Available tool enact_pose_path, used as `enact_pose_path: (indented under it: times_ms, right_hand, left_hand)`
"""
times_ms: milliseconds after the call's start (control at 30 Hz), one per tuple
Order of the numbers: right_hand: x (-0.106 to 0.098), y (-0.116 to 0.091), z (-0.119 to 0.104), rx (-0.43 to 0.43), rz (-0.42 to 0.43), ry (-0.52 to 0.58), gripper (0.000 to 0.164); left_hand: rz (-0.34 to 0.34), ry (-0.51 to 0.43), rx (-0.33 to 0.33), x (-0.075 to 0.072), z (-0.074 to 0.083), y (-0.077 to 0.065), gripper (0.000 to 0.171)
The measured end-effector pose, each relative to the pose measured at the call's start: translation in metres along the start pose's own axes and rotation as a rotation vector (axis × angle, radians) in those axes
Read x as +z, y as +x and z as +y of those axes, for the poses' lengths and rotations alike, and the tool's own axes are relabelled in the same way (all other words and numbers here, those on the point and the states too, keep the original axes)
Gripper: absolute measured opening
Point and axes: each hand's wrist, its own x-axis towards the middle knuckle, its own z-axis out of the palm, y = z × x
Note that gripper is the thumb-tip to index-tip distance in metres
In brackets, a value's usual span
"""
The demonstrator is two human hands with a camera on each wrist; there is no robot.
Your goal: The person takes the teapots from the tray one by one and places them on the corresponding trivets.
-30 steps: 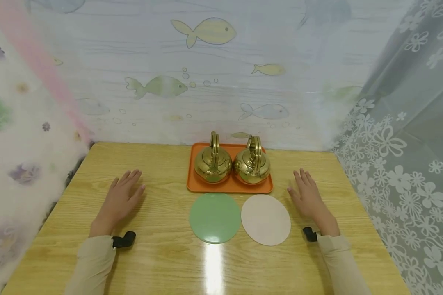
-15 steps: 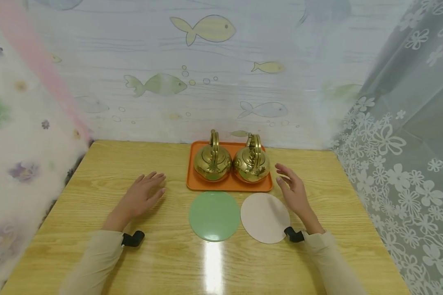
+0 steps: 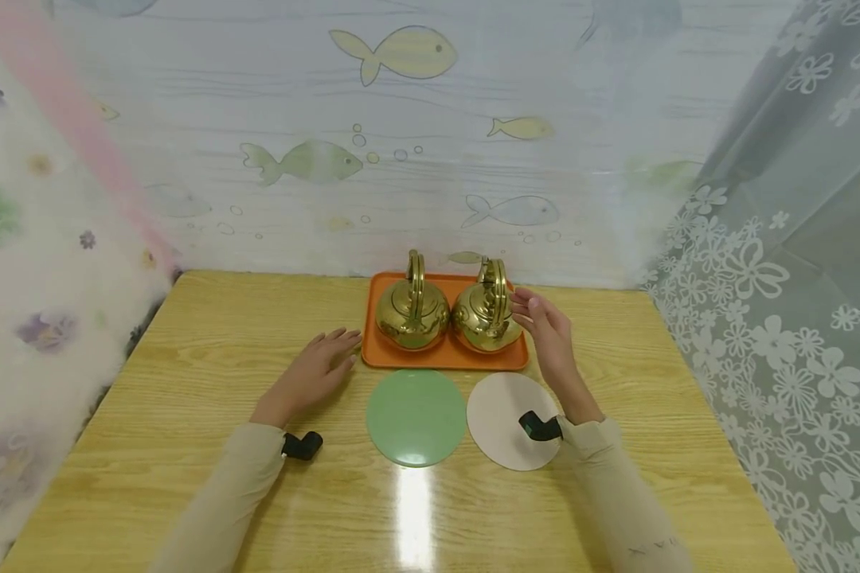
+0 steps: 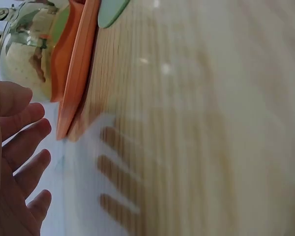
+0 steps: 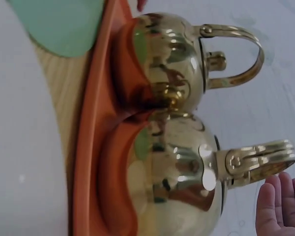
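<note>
Two shiny brass kettles stand side by side on an orange tray [image 3: 444,365]: a left kettle [image 3: 410,325] and a right kettle [image 3: 482,325], both with raised handles. My right hand [image 3: 553,341] is at the right kettle's side. In the right wrist view its fingertips [image 5: 285,183] lie close to that kettle's handle [image 5: 265,160], loosely bent and not wrapped round it; whether they touch it I cannot tell. My left hand [image 3: 311,377] is just beside the tray's left edge, fingers extended toward it and holding nothing.
In front of the tray lie a green round mat [image 3: 416,418] and a pale pinkish round mat [image 3: 498,402] on the wooden table [image 3: 208,342]. A fish-patterned cloth [image 3: 416,191] hangs behind the table. Lace curtain [image 3: 767,342] borders the right side.
Both hands have moved inward from the sides. My left hand has come to the tray's left edge, and my right hand has gone left and forward to the right kettle's handle.
</note>
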Motion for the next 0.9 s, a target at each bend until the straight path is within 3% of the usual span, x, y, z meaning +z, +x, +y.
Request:
enact_pose_path:
  times_ms: [200, 500, 733, 900]
  right_hand:
    - [0.015, 0.015, -0.003, 0.002, 0.052, 0.08, 0.054]
    - [0.021, 0.025, -0.005, 0.179, 0.139, 0.071, 0.059]
    - [0.022, 0.036, -0.007, 0.254, 0.093, 0.054, 0.061]
    - [0.02, 0.047, -0.006, 0.256, 0.034, 0.017, 0.056]
  left_hand:
    - [0.023, 0.013, 0.016, 0.007, -0.003, 0.018, 0.049]
    - [0.024, -0.048, -0.02, 0.022, -0.008, 0.026, 0.053]
    - [0.039, -0.063, -0.05, 0.024, -0.011, 0.028, 0.054]
    - [0.042, -0.072, -0.057, 0.023, -0.013, 0.03, 0.055]
